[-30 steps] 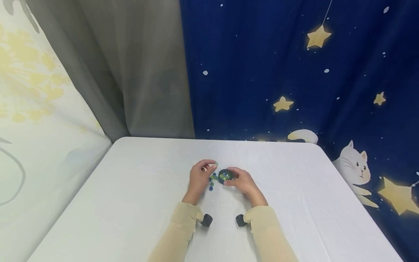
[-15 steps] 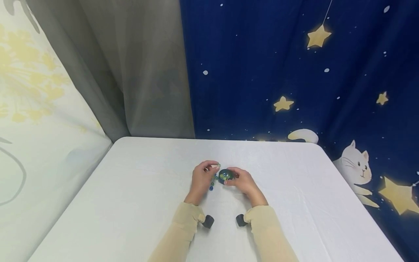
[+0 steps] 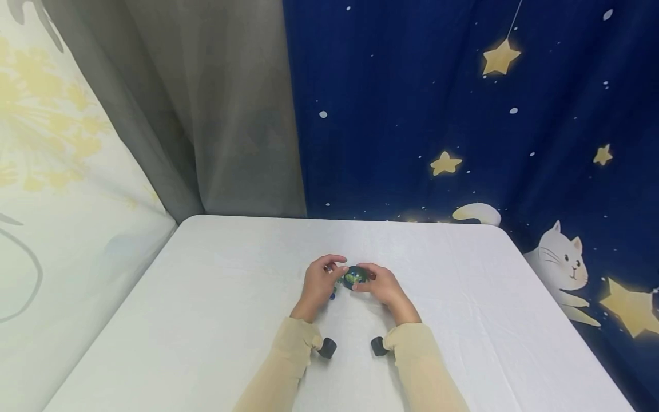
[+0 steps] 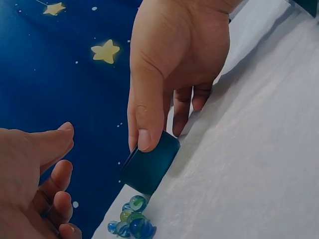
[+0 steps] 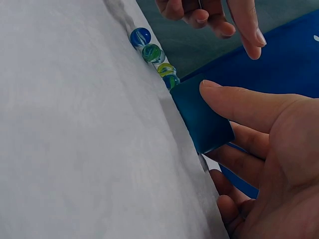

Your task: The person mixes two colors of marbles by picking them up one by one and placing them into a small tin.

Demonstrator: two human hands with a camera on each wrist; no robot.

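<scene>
1. While the right grip (image 3: 383, 284) clasps the dark teal cup (image 5: 199, 117) between thumb and fingers, any jolt of that wrist might tip it and spill what look like inner marbles (image 3: 354, 278).
2. With its fingers loosely parted and nothing visible between them, the left grip (image 3: 318, 283) hangs just beside the cup, opposite the right grip; a careless brush there could catch the rim and twist the cup askew.
3. Below the left grip, loose marbles (image 4: 133, 217) cluster near the cup; being smooth and round, I'd expect them to scatter across the worktop (image 3: 231, 286) if a fingertip or a sliding cup nudges them.
</scene>
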